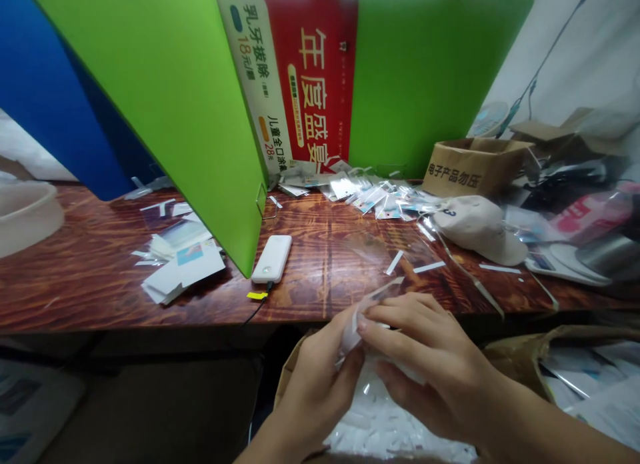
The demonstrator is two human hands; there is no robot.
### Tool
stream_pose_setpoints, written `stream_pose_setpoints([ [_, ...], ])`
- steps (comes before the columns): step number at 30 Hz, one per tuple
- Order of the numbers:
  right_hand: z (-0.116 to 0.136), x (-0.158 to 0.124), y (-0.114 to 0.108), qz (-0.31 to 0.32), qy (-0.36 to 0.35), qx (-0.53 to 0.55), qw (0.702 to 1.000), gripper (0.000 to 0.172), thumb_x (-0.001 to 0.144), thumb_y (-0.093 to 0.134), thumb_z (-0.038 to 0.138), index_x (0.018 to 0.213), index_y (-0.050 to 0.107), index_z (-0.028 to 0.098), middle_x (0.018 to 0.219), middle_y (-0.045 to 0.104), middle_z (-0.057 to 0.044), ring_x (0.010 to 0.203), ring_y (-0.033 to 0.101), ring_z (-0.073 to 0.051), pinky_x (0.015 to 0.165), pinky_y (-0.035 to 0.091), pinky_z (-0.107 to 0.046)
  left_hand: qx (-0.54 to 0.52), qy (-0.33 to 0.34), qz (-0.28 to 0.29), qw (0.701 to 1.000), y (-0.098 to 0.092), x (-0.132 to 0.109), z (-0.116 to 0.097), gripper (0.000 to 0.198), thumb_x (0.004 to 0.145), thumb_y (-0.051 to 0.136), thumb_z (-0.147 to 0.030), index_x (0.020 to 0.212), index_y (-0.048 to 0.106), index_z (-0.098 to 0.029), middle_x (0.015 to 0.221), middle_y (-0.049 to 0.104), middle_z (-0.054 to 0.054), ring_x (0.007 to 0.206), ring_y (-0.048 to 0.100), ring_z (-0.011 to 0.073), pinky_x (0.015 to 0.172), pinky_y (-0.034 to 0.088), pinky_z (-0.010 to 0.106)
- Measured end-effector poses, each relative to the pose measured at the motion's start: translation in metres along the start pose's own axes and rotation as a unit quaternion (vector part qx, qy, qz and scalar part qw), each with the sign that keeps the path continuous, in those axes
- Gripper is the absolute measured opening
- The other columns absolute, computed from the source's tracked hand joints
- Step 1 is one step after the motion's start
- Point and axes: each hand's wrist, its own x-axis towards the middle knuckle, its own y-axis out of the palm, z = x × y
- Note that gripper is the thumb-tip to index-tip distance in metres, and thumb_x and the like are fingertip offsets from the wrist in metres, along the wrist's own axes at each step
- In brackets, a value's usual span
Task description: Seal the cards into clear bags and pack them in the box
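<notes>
Clear plastic sleeve [351,332] catches the light in the head view, pinched in the bent fingers of a person's left hand [325,364] just in front of the near edge of a wood-grained table [310,297]. The right hand [435,351] is half curled, its fingertips meeting the sleeve and its thumb standing apart below; whether it grips or merely presses cannot be told, nor can what the sleeve holds. Beneath both hands lies a brown container [289,377] filled with glossy white material [370,421], and that looks the likeliest trouble spot: should the thin, slick plastic slip from the fingertips, it could drop in and be lost among look-alikes. Pulling too hard might crease or tear it, while static could make it cling to skin. Narrow white strips [394,263] lie loose on the table near the sleeve's upper end, light enough, it seems, to be caught up by a stray brush. Farther back, a heap of packets [380,201] spreads beside a pale cap [477,227], where a careless reach could scatter it. To the left, a white device [273,259] rests with its cable [257,309] running toward the table's edge; a snag there could drag it off.
</notes>
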Motion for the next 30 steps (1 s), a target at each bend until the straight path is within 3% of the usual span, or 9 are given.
stream_pose_setpoints([
  [3, 0.0, 0.0, -0.001, 0.022, -0.002, -0.002, 1.0, 0.027, 0.092, 0.053, 0.013, 0.119, 0.056, 0.013, 0.11, 0.068, -0.01, 0.103, 0.061, -0.02, 0.092, 0.044, -0.038, 0.07, 0.025, -0.003, 0.997, 0.0, 0.0, 0.002, 0.055, 0.095, 0.047, -0.011, 0.146, 0.039, -0.027, 0.139, 0.061, 0.005, 0.125, 0.059, 0.0187, 0.105, 0.049, 0.03],
  [6, -0.002, 0.003, 0.0, 0.053, 0.023, 0.013, 0.998, 0.018, 0.091, 0.052, 0.015, 0.107, 0.06, 0.016, 0.102, 0.07, -0.008, 0.1, 0.063, -0.021, 0.09, 0.045, -0.037, 0.154, 0.081, -0.024, 0.984, 0.002, 0.002, 0.003, 0.054, 0.093, 0.043, -0.009, 0.146, 0.037, -0.019, 0.135, 0.063, 0.012, 0.121, 0.062, 0.0202, 0.102, 0.052, 0.032],
  [10, -0.005, 0.004, 0.002, 0.117, 0.065, 0.05, 0.99, 0.016, 0.09, 0.05, 0.017, 0.096, 0.064, 0.021, 0.095, 0.071, -0.005, 0.096, 0.065, -0.02, 0.089, 0.045, -0.036, 0.277, 0.204, -0.034, 0.938, 0.006, 0.004, 0.003, 0.045, 0.093, 0.041, -0.005, 0.138, 0.043, -0.004, 0.124, 0.066, 0.023, 0.122, 0.061, 0.0255, 0.101, 0.053, 0.037],
  [12, -0.008, 0.001, 0.005, 0.13, 0.071, 0.055, 0.987, 0.022, 0.09, 0.048, 0.013, 0.1, 0.065, 0.022, 0.1, 0.072, -0.005, 0.1, 0.065, -0.02, 0.092, 0.043, -0.037, 0.306, 0.226, -0.029, 0.924, 0.007, 0.005, 0.004, 0.042, 0.093, 0.04, -0.003, 0.135, 0.046, -0.002, 0.121, 0.067, 0.024, 0.121, 0.062, 0.0257, 0.102, 0.053, 0.036],
  [16, -0.011, -0.011, 0.009, 0.087, 0.047, 0.021, 0.995, 0.042, 0.085, 0.042, 0.004, 0.116, 0.061, 0.025, 0.107, 0.073, -0.005, 0.107, 0.064, -0.02, 0.098, 0.037, -0.04, 0.291, 0.218, -0.033, 0.931, 0.007, 0.003, 0.01, 0.039, 0.098, 0.04, -0.014, 0.135, 0.046, -0.002, 0.122, 0.067, 0.024, 0.123, 0.061, 0.0246, 0.102, 0.052, 0.036],
  [20, -0.011, -0.018, 0.006, 0.025, 0.044, -0.013, 0.999, 0.04, 0.088, 0.044, 0.007, 0.119, 0.059, 0.026, 0.106, 0.074, -0.005, 0.103, 0.067, -0.018, 0.099, 0.038, -0.038, 0.308, 0.191, -0.044, 0.931, 0.005, 0.003, 0.016, 0.04, 0.098, 0.039, -0.019, 0.135, 0.046, -0.006, 0.119, 0.069, 0.021, 0.118, 0.065, 0.0241, 0.099, 0.054, 0.035],
  [24, -0.013, -0.016, 0.007, 0.033, 0.044, -0.017, 0.998, 0.04, 0.09, 0.045, 0.014, 0.125, 0.059, 0.029, 0.111, 0.073, -0.006, 0.103, 0.068, -0.019, 0.089, 0.046, -0.034, 0.324, 0.221, -0.045, 0.919, -0.001, 0.006, 0.016, 0.035, 0.095, 0.037, -0.009, 0.127, 0.052, -0.005, 0.112, 0.073, 0.02, 0.11, 0.069, 0.0224, 0.098, 0.055, 0.032],
  [30, -0.011, -0.013, 0.01, 0.038, 0.035, -0.032, 0.998, 0.038, 0.088, 0.048, 0.019, 0.119, 0.066, 0.03, 0.108, 0.074, -0.004, 0.098, 0.07, -0.021, 0.087, 0.051, -0.035, 0.363, 0.279, -0.033, 0.888, -0.011, 0.006, 0.009, 0.04, 0.094, 0.036, -0.005, 0.131, 0.049, -0.002, 0.115, 0.072, 0.02, 0.118, 0.064, 0.0256, 0.099, 0.055, 0.037],
])
